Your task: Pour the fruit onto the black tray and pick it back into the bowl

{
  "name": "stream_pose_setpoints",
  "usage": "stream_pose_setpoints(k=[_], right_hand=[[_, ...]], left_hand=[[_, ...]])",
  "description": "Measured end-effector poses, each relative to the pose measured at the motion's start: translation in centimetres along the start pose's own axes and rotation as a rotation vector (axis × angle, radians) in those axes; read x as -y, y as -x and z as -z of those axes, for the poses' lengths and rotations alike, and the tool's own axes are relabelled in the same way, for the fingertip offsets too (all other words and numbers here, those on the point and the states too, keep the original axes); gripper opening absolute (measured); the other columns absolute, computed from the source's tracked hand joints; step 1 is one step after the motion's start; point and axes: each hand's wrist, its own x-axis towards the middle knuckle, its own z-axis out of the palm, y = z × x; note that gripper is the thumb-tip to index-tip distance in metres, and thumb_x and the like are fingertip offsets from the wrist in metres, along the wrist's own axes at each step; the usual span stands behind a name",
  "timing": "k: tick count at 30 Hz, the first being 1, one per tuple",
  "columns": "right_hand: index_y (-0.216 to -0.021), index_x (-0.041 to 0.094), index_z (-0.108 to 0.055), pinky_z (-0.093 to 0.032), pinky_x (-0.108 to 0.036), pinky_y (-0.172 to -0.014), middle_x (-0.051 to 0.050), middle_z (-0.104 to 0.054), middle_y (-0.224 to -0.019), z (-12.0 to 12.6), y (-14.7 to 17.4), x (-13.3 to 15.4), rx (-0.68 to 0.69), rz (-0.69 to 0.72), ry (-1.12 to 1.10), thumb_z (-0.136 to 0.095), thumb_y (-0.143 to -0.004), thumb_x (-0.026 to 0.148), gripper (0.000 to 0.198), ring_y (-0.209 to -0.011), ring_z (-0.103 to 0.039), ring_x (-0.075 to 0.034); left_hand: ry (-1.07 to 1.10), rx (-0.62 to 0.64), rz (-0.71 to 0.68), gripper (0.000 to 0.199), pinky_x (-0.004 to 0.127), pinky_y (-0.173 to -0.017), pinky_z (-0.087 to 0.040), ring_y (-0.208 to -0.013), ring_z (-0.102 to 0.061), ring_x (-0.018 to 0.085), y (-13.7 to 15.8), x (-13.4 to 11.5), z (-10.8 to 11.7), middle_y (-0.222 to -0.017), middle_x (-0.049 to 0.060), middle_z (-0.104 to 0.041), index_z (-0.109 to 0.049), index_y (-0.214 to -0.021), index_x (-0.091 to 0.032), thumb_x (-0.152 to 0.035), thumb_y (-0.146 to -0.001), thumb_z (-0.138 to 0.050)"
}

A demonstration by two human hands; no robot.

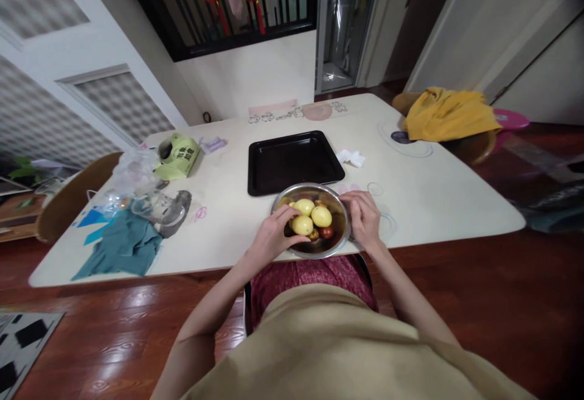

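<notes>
Head-worn view, looking forward and down across table point(223, 205) (wearer's torso point(328, 345) closest).

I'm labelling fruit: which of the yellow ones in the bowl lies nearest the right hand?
The rightmost yellow fruit, pictured just above the dark red fruit; the other yellow fruits lie farther left, nearer the left hand.

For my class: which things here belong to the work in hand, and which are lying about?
Work in hand: metal bowl, yellow fruits, red fruit; perhaps the black tray.

Apparently lying about: teal cloth, green container, white tissue, yellow cloth.
</notes>
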Motion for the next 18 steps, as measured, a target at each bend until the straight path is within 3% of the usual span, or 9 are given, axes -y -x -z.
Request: stream_pose_setpoints(k=[9,15,18], right_hand=[[-0.097,0.024,-0.076,-0.054,-0.046,-0.087,-0.008,-0.076,-0.094,0.0,-0.1,0.1,0.000,-0.033,0.015,-0.040,-0.112,0.034,0.040,-0.093,-0.069,-0.026],[-0.097,0.024,-0.077,-0.054,-0.047,-0.088,-0.009,-0.076,-0.094,0.1,0.0,0.1,0.005,-0.027,0.010,-0.040,-0.113,0.036,0.041,-0.094,-0.069,-0.026],[-0.097,0.024,-0.077,-0.054,-0.047,-0.088,-0.009,-0.076,-0.094,0.1,0.0,0.0,0.002,-0.034,0.007,-0.041,-0.112,0.035,0.041,-0.094,-0.069,-0.026]], left_hand=[[0.092,-0.041,0.017,0.055,0.038,-0.084,-0.066,-0.096,-0.076,0.024,-0.1,1.4,1.1,-0.108,0.009,-0.073,-0.068,-0.115,-0.022,-0.060,-0.081,-0.087],[0.096,-0.222,-0.013,0.025,0.043,-0.097,-0.061,-0.108,-0.073,0.024,0.2,3.3,1.1,-0.112,0.011,-0.075,-0.070,-0.114,-0.021,-0.043,-0.106,-0.062],[0.070,-0.273,0.003,0.027,0.047,-0.106,-0.057,-0.118,-0.070,0.025,0.4,4.1,0.6,-0.120,0.012,-0.074,-0.070,-0.119,-0.021,-0.039,-0.110,-0.052]])
